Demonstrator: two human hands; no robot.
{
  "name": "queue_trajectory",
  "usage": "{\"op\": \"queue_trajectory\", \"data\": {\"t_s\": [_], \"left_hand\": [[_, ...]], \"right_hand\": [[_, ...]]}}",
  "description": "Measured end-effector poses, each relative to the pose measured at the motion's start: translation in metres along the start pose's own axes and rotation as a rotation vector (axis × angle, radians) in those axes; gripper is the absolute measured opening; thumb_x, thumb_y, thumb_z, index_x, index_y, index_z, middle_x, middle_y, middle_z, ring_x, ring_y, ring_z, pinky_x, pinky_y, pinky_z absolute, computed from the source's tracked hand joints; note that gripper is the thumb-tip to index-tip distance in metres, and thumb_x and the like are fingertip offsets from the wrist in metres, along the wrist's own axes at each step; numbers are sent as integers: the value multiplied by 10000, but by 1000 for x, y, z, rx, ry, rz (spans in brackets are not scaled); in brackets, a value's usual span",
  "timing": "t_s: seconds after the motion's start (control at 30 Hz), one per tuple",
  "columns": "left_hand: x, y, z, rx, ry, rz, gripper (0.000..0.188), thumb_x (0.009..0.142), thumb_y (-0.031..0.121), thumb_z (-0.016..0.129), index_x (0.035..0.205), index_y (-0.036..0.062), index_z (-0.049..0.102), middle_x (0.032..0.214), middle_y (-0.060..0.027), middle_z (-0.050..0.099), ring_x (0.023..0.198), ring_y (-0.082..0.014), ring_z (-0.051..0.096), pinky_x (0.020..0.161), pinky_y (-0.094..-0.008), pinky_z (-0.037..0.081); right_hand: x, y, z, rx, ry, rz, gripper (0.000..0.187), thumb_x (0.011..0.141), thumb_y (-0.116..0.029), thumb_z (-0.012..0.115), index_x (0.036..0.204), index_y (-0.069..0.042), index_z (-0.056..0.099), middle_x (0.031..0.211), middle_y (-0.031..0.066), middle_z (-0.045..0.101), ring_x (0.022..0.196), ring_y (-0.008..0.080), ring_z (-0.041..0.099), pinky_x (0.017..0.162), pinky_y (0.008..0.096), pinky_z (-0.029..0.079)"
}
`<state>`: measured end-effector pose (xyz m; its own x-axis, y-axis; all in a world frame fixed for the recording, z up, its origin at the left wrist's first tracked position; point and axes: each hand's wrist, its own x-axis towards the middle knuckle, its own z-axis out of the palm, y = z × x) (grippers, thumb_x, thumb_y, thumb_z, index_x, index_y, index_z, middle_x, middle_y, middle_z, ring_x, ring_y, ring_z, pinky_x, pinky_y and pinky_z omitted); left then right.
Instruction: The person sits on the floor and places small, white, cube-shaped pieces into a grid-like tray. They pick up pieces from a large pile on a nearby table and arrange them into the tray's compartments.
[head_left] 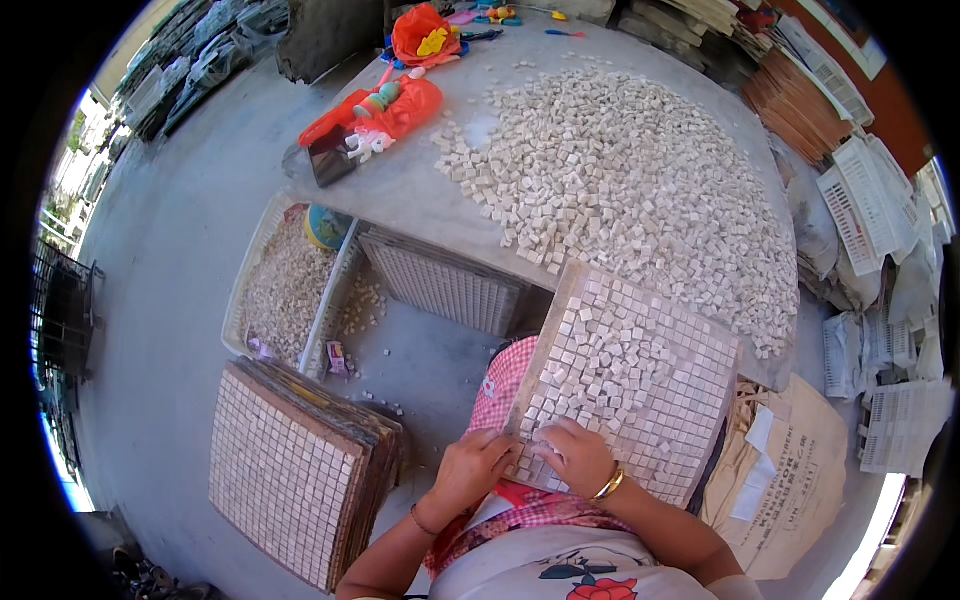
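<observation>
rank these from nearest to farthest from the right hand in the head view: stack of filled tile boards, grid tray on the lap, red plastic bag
1. grid tray, under the right hand, leaning on the table edge
2. stack of filled tile boards, lower left on the floor
3. red plastic bag, far top left of the table

The mosaic tray (pixel 640 385) leans from the person's lap against the near edge of the stone table (pixel 420 190). Loose tiles (pixel 640 170) cover the table's right half; bags (pixel 400 105) lie at its far left corner. Both hands, left hand (pixel 475 465) and right hand (pixel 578 455), rest at the tray's near left corner. A stack of filled trays (pixel 290 470) lies on the floor, left of the person. Behind it stand bins (pixel 290 285), apparently holding tiles.
</observation>
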<state>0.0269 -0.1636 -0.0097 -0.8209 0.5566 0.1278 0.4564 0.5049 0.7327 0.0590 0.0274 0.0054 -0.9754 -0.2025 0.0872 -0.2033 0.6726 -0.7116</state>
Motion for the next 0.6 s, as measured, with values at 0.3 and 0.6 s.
{"op": "queue_trajectory", "data": {"t_s": [0.3, 0.6], "left_hand": [[-4, -1, 14, -258, 18, -334, 144, 726, 40, 672, 857, 34, 611, 737, -114, 585, 583, -233, 563, 564, -313, 445], [7, -10, 2, -394, 69, -378, 102, 770, 51, 628, 868, 26, 613, 791, -117, 614, 639, -231, 599, 586, -301, 465]], "right_hand": [[5, 14, 18, -123, -76, -9, 241, 776, -199, 644, 948, -63, 545, 866, 87, 567, 647, 228, 579, 540, 360, 473], [-9, 25, -39, 1485, -293, 518, 283, 852, -262, 634, 899, 13, 587, 749, 59, 558, 601, 91, 479, 458, 198, 348]]}}
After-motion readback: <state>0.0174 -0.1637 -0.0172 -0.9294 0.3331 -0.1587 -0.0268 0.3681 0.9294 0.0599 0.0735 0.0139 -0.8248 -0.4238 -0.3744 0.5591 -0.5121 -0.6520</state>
